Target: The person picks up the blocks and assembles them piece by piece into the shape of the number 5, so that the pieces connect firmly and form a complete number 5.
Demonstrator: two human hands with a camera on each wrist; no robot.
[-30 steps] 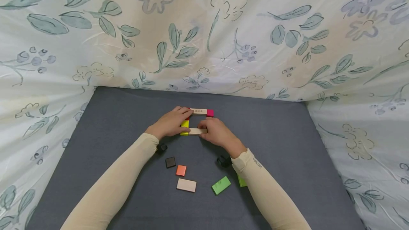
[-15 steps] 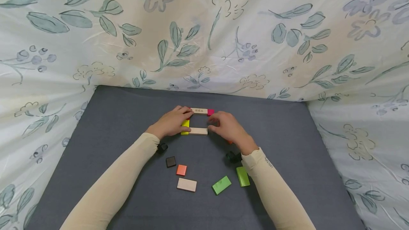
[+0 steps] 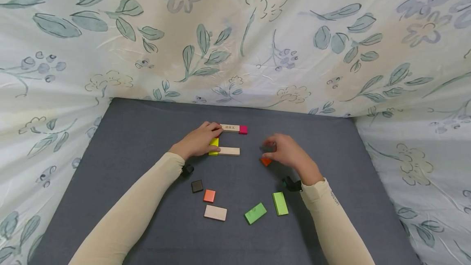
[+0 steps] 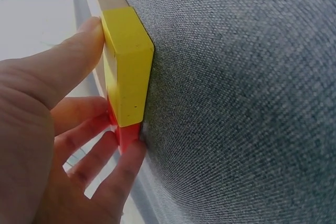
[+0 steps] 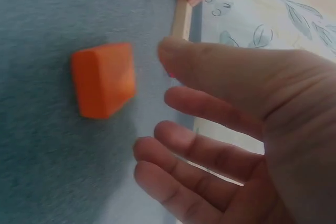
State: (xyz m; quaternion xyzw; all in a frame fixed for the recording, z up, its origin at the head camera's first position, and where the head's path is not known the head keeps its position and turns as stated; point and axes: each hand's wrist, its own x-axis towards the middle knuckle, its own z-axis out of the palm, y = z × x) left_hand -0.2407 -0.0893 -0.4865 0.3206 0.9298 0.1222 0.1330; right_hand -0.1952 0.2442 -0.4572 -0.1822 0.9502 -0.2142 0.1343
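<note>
My left hand (image 3: 195,140) rests along the left side of a block arrangement. Its thumb touches a yellow block (image 4: 126,66), and its fingertips touch a red block (image 4: 128,136) in line beyond it. From the yellow block a plain wooden block (image 3: 229,151) extends rightward. At the far side lies a second wooden block (image 3: 229,128) with printed characters, a magenta block (image 3: 243,129) at its right end. Off to the right, my right hand (image 3: 288,150) hovers by an orange block (image 5: 105,80), thumb and fingers apart with nothing between them.
Nearer me on the grey cloth (image 3: 165,236) lie a black block (image 3: 197,186), a small orange-red block (image 3: 209,196), a pale wooden block (image 3: 215,212) and two green blocks (image 3: 255,213). A flower-patterned sheet (image 3: 257,81) rises behind and at both sides.
My right hand has let go of the near wooden block and moved right to the orange block. The left hand has stayed at the yellow and red blocks.
</note>
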